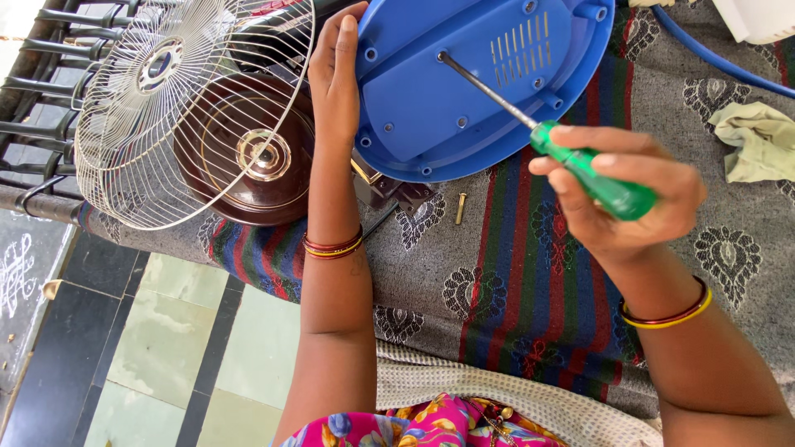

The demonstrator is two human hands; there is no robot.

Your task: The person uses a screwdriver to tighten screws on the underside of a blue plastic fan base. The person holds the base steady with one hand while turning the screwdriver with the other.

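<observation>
The green-handled screwdriver (580, 165) was gripped tight in the right hand (629, 194), its long shaft running toward ten o'clock into the blue fan base (431, 116). The base's edge was steadied by the left hand (335, 79), fingers closed on it.

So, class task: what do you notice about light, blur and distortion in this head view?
Head view: bright, even daylight with soft shadows; the blue fan base and green screwdriver in the right hand are sharp; the wire fan guard bulges slightly toward the frame edge, and the white thing top right is overexposed.
</observation>
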